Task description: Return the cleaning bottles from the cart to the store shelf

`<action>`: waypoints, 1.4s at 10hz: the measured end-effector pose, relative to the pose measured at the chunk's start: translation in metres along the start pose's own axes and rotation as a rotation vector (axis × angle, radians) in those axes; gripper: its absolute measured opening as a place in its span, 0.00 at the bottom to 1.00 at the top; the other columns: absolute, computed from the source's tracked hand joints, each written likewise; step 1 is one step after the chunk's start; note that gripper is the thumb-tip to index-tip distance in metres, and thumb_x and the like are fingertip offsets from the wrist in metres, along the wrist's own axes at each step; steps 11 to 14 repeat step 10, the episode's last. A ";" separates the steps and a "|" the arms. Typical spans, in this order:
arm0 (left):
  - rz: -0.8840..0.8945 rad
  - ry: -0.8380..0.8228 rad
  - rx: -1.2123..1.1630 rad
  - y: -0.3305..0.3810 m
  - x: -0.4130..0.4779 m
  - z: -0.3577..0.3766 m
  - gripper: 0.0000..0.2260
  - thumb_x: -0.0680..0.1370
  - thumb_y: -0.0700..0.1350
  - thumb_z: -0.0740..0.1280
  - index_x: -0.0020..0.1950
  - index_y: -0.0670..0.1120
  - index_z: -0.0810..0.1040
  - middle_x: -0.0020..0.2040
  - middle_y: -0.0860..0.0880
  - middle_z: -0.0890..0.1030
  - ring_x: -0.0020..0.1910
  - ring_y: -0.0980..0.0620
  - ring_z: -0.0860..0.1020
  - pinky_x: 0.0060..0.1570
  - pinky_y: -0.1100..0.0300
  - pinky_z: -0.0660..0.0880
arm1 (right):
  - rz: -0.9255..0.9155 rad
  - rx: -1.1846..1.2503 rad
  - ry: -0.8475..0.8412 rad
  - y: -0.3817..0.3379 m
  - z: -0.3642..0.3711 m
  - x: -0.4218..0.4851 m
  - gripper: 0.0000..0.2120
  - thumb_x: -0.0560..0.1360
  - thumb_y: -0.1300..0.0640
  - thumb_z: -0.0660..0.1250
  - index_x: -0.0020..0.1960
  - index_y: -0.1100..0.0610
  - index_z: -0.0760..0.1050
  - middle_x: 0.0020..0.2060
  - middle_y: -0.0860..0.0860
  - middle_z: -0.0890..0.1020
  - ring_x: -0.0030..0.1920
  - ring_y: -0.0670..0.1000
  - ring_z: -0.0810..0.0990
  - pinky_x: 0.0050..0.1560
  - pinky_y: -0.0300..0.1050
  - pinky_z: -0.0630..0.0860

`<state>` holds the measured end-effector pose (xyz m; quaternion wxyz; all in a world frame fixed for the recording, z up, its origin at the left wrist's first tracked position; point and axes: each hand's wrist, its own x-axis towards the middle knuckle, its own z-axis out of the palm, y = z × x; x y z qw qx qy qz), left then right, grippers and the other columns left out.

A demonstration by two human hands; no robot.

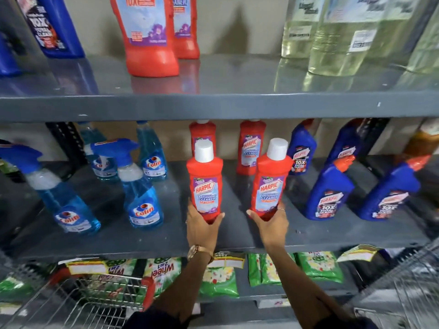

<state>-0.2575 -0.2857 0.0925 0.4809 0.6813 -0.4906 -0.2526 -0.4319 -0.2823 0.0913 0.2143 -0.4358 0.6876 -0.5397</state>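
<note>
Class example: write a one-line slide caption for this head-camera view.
Left hand and right hand each set a red Harpic bottle on the middle shelf.

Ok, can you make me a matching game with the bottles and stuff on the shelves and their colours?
Things:
1. bottle in the left hand
2. Colin spray bottles
3. Wheel packets
4. big jugs on the top shelf

Colours:
A. green
B. pale yellow, see-through
C. red with a white cap
D. light blue

Pairs: 1-C, 2-D, 3-A, 4-B
</note>
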 end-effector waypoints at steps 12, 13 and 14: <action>0.539 -0.221 0.858 0.023 -0.093 0.071 0.35 0.76 0.62 0.53 0.69 0.33 0.66 0.68 0.36 0.73 0.69 0.40 0.71 0.69 0.44 0.68 | 0.004 0.004 0.153 0.043 -0.110 0.071 0.56 0.53 0.48 0.82 0.73 0.59 0.57 0.67 0.60 0.72 0.65 0.59 0.73 0.66 0.60 0.71; 0.539 -0.221 0.858 0.023 -0.093 0.071 0.35 0.76 0.62 0.53 0.69 0.33 0.66 0.68 0.36 0.73 0.69 0.40 0.71 0.69 0.44 0.68 | 0.004 0.004 0.153 0.043 -0.110 0.071 0.56 0.53 0.48 0.82 0.73 0.59 0.57 0.67 0.60 0.72 0.65 0.59 0.73 0.66 0.60 0.71; 0.539 -0.221 0.858 0.023 -0.093 0.071 0.35 0.76 0.62 0.53 0.69 0.33 0.66 0.68 0.36 0.73 0.69 0.40 0.71 0.69 0.44 0.68 | 0.004 0.004 0.153 0.043 -0.110 0.071 0.56 0.53 0.48 0.82 0.73 0.59 0.57 0.67 0.60 0.72 0.65 0.59 0.73 0.66 0.60 0.71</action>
